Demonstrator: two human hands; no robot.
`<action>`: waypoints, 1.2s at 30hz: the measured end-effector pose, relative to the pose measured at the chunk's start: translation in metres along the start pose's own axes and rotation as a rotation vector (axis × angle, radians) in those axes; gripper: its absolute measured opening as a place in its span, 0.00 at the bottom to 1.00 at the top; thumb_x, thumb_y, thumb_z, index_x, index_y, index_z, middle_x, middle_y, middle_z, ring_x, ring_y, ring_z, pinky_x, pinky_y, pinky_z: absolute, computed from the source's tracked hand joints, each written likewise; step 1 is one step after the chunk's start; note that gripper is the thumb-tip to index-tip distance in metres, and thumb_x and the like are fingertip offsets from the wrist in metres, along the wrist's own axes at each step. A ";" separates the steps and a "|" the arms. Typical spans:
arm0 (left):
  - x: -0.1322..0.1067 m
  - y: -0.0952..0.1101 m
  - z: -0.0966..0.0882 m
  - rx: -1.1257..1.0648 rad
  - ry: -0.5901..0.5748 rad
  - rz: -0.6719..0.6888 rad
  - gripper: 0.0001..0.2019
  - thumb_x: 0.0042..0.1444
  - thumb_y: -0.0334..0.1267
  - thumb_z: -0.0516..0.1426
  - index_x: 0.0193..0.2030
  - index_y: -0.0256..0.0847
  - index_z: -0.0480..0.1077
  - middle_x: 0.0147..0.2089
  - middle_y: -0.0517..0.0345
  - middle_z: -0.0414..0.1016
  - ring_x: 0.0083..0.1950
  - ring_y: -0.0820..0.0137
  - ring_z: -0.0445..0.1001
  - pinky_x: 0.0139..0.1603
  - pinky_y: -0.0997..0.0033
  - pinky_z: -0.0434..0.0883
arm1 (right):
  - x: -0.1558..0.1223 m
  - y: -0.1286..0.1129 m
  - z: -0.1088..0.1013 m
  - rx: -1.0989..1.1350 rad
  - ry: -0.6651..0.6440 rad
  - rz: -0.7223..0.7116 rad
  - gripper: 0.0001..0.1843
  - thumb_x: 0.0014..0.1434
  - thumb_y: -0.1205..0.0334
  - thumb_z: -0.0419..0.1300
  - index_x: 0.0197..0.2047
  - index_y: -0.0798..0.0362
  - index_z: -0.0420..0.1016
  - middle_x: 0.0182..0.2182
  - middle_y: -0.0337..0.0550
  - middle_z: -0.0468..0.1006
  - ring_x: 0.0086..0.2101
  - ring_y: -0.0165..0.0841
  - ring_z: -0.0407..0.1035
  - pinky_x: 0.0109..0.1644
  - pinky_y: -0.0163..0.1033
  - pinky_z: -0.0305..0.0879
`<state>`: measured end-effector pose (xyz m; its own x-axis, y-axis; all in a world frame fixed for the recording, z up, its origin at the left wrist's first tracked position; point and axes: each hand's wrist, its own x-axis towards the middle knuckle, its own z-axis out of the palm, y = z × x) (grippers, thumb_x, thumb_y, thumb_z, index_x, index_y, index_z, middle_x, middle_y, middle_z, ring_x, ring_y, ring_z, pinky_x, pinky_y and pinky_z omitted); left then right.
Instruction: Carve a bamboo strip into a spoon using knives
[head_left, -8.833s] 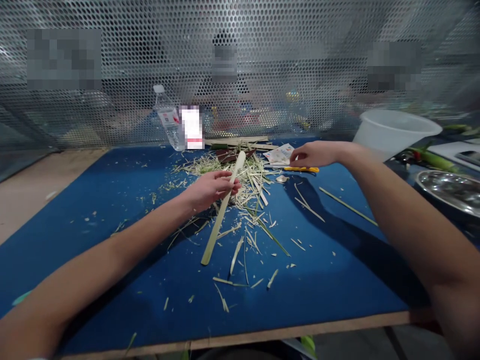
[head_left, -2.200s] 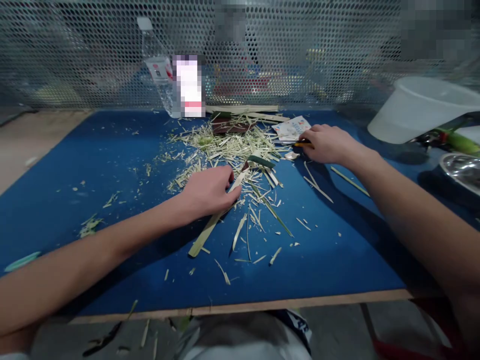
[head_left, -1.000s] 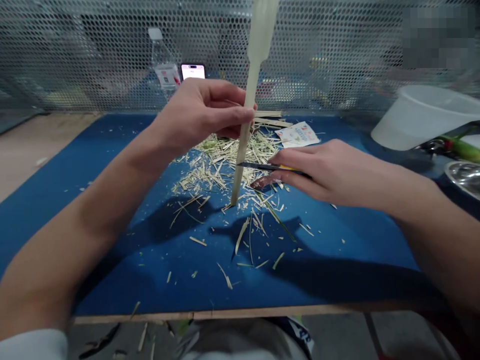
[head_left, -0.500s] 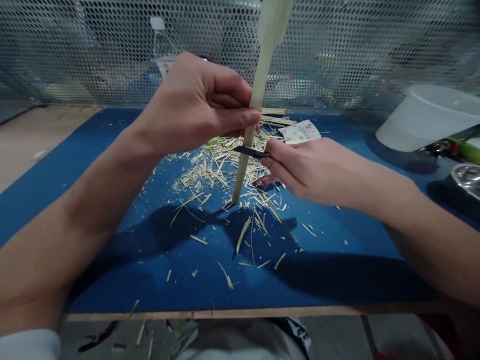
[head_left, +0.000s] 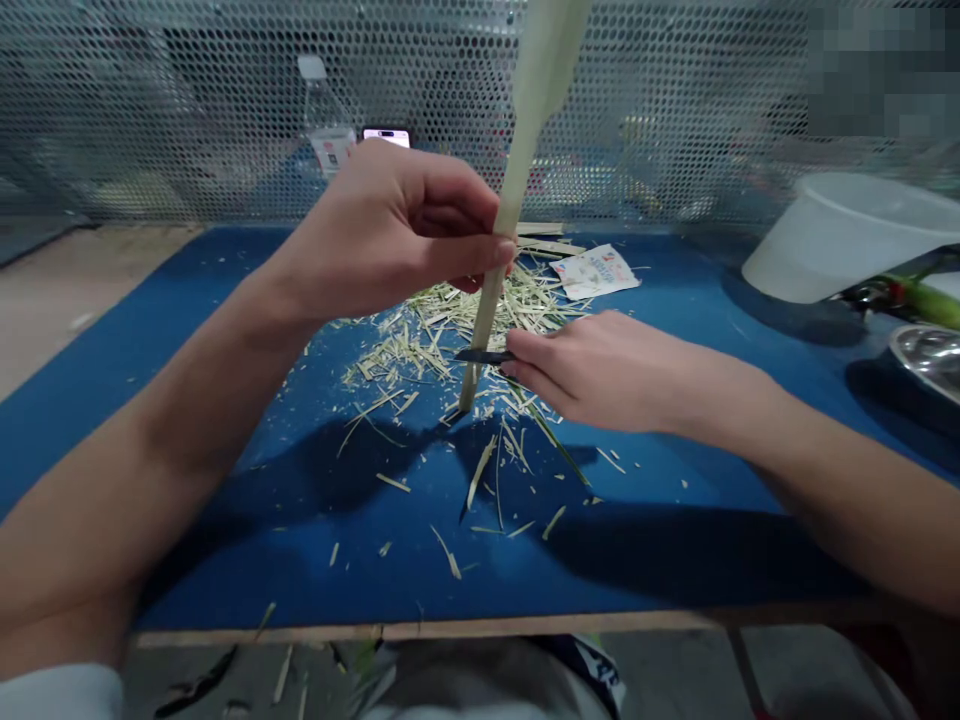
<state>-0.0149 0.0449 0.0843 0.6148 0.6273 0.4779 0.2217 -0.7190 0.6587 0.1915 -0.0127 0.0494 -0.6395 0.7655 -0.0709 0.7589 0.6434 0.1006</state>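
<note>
My left hand (head_left: 390, 230) is closed round a long pale bamboo stick (head_left: 517, 170) with a wider paddle-shaped top. The stick stands nearly upright, its lower end resting on the blue mat (head_left: 187, 330). My right hand (head_left: 592, 365) grips a small knife (head_left: 484, 355) whose dark blade lies against the stick's lower part, a little above the mat. A heap of pale bamboo shavings (head_left: 435, 320) lies on the mat behind and around the stick's foot.
A perforated metal screen (head_left: 225, 100) closes the back. In front of the screen stand a water bottle (head_left: 324, 125) and a phone (head_left: 386, 136). A printed paper (head_left: 596, 272) lies behind the shavings. A white plastic tub (head_left: 840, 235) and a metal dish (head_left: 930, 350) are at the right.
The stick went from lying on the mat to standing upright in my left hand. My right hand brought the knife to it, and the blade has slid down the stick toward the mat.
</note>
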 end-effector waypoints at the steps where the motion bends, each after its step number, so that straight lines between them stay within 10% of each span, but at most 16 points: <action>1: 0.000 -0.001 0.000 -0.009 -0.003 -0.008 0.11 0.54 0.34 0.62 0.40 0.25 0.75 0.33 0.58 0.80 0.34 0.76 0.80 0.36 0.76 0.79 | 0.000 -0.001 -0.001 -0.006 0.012 0.013 0.26 0.69 0.50 0.35 0.47 0.55 0.69 0.20 0.42 0.71 0.18 0.29 0.55 0.29 0.40 0.42; 23: 0.002 -0.013 0.004 -0.085 0.029 -0.065 0.11 0.54 0.36 0.64 0.37 0.28 0.70 0.33 0.54 0.79 0.37 0.71 0.81 0.37 0.67 0.80 | 0.006 0.004 0.014 0.128 0.070 0.107 0.24 0.69 0.48 0.36 0.47 0.53 0.67 0.21 0.39 0.67 0.19 0.28 0.45 0.27 0.40 0.39; 36: 0.000 -0.004 0.004 0.032 -0.014 -0.011 0.11 0.57 0.35 0.60 0.41 0.25 0.70 0.34 0.58 0.78 0.37 0.73 0.81 0.40 0.64 0.80 | 0.005 -0.009 0.057 0.035 -0.083 -0.105 0.22 0.70 0.54 0.37 0.43 0.54 0.68 0.25 0.47 0.74 0.27 0.33 0.64 0.31 0.40 0.41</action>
<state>-0.0130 0.0465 0.0788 0.6229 0.6308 0.4626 0.2521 -0.7217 0.6447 0.1885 -0.0141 -0.0087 -0.7042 0.6915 -0.1609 0.6934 0.7186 0.0536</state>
